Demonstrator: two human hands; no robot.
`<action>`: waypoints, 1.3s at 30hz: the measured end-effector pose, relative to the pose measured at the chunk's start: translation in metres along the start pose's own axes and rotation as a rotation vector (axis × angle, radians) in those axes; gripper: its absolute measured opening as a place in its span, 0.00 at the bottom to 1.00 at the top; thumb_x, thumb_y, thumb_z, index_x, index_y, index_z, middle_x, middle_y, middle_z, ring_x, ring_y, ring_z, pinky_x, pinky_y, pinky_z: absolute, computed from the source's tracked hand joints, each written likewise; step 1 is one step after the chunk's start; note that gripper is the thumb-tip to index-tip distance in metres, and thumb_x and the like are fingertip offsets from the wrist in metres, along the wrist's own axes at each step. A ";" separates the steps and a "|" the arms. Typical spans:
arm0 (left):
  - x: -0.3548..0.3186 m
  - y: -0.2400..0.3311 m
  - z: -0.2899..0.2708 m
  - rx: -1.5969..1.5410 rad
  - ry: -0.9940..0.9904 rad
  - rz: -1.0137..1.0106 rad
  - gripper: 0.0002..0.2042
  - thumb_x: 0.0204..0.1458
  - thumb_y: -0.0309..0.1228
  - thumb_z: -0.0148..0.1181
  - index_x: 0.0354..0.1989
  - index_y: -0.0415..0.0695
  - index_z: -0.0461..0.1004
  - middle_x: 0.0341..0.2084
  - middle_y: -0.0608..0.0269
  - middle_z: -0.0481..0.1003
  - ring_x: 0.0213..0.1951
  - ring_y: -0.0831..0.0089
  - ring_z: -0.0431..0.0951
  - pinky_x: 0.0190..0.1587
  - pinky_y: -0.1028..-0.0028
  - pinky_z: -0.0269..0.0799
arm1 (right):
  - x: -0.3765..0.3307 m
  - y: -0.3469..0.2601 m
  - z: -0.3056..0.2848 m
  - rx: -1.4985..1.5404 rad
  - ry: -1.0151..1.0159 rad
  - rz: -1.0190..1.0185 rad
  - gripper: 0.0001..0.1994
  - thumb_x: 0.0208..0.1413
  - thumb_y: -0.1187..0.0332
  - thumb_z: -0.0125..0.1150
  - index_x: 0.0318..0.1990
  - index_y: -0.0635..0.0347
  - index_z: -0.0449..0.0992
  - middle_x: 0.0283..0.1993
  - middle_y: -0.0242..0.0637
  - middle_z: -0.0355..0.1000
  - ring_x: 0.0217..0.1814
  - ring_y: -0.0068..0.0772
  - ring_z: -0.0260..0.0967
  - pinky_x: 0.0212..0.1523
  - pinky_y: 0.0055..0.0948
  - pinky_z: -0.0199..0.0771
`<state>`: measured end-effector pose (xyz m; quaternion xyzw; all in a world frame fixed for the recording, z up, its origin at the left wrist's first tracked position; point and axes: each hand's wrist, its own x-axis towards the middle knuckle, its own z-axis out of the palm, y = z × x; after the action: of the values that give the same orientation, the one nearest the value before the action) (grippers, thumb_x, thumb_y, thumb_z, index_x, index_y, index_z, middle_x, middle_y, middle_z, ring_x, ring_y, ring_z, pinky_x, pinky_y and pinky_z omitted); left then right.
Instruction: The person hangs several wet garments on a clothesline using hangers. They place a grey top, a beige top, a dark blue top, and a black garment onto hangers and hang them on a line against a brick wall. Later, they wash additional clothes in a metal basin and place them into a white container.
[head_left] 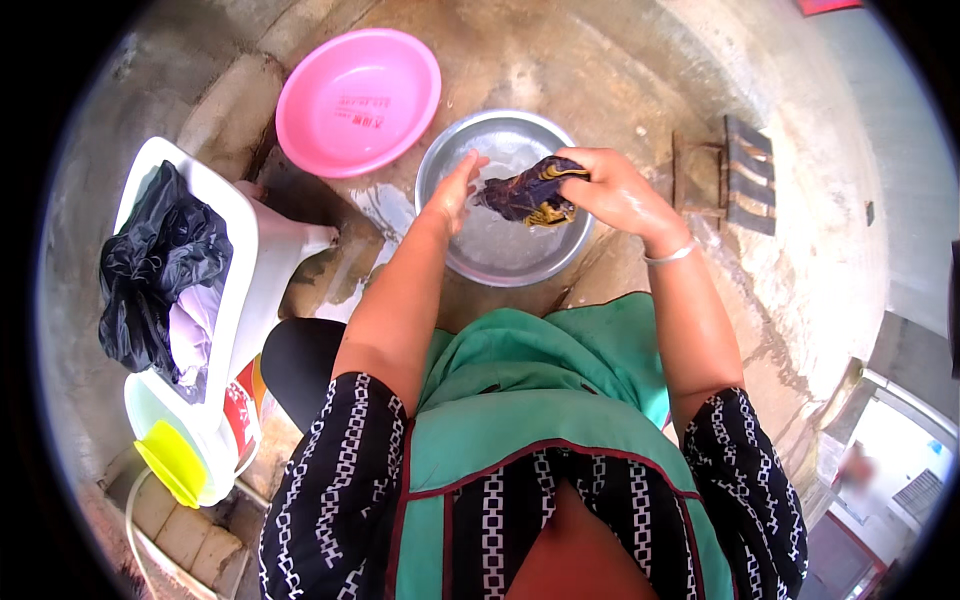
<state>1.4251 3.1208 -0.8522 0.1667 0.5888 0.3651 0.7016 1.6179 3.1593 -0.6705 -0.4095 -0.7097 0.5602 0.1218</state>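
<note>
A round metal basin (515,274) with some water in it sits on the floor in front of me. Above it, my right hand (615,195) grips a wet-looking, bunched dark cloth (525,195) with yellow patterning, which hangs down toward the left. My left hand (458,190) is over the basin's left side, fingers stretched out and nothing in them, close to the cloth's loose end but apart from it.
A pink plastic basin (330,95) stands at the far left. Black and pale garments (165,270) lie in a white plastic seat or tub (245,250) at left, beside a bucket (225,470) with a yellow-green item (170,462). A dark slatted rack (750,175) is at right. The floor is wet.
</note>
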 end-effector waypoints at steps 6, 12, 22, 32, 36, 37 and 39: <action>-0.044 0.046 0.029 -0.693 -0.494 -0.027 0.33 0.52 0.61 0.42 0.57 0.47 0.65 0.54 0.56 0.67 0.56 0.61 0.65 0.57 0.54 0.58 | -0.013 -0.045 -0.016 0.094 0.039 -0.155 0.19 0.46 0.73 0.56 0.49 0.66 0.68 0.46 0.36 0.67 0.46 0.28 0.65 0.49 0.27 0.66; -0.036 0.047 0.033 -1.001 -0.556 0.084 0.20 0.58 0.47 0.40 0.47 0.44 0.69 0.41 0.55 0.74 0.42 0.61 0.76 0.47 0.62 0.73 | 0.029 0.019 0.070 -0.575 0.416 -0.383 0.34 0.41 0.57 0.68 0.55 0.62 0.64 0.61 0.52 0.53 0.61 0.51 0.55 0.60 0.39 0.57; 0.024 -0.006 0.060 -0.986 -0.890 0.246 0.13 0.57 0.38 0.39 0.42 0.47 0.67 0.42 0.58 0.70 0.45 0.66 0.71 0.47 0.65 0.70 | 0.055 0.033 0.088 -0.500 0.588 -0.470 0.14 0.44 0.59 0.63 0.26 0.62 0.73 0.33 0.41 0.66 0.37 0.46 0.62 0.39 0.42 0.64; -0.021 0.010 0.074 -0.795 -0.392 0.009 0.13 0.58 0.38 0.39 0.40 0.44 0.68 0.35 0.60 0.73 0.35 0.68 0.75 0.38 0.68 0.73 | 0.056 0.041 0.065 -0.335 0.576 -0.139 0.14 0.52 0.59 0.56 0.26 0.64 0.73 0.29 0.47 0.70 0.30 0.45 0.68 0.32 0.37 0.68; -0.102 0.058 0.050 -0.664 -0.002 -0.006 0.15 0.58 0.40 0.43 0.41 0.42 0.70 0.31 0.61 0.75 0.32 0.72 0.76 0.35 0.70 0.74 | 0.040 0.002 0.057 0.351 0.419 0.143 0.18 0.58 0.56 0.52 0.38 0.65 0.74 0.35 0.41 0.74 0.35 0.28 0.71 0.37 0.27 0.70; -0.127 0.074 0.038 -0.725 -0.047 0.025 0.15 0.58 0.40 0.46 0.42 0.42 0.70 0.32 0.61 0.75 0.33 0.73 0.76 0.35 0.71 0.74 | 0.032 -0.025 0.059 0.581 0.373 0.155 0.19 0.58 0.56 0.52 0.41 0.66 0.74 0.36 0.38 0.74 0.36 0.24 0.70 0.38 0.24 0.70; -0.193 0.117 -0.004 -0.615 0.006 0.029 0.14 0.52 0.36 0.56 0.43 0.42 0.70 0.33 0.63 0.75 0.33 0.72 0.76 0.35 0.72 0.73 | 0.019 -0.086 0.063 0.540 0.333 0.174 0.19 0.58 0.56 0.52 0.42 0.67 0.73 0.36 0.36 0.74 0.36 0.23 0.70 0.38 0.22 0.70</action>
<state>1.3764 3.0631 -0.6396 -0.0462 0.4502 0.5369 0.7120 1.5277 3.1264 -0.6210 -0.5077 -0.4682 0.6616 0.2921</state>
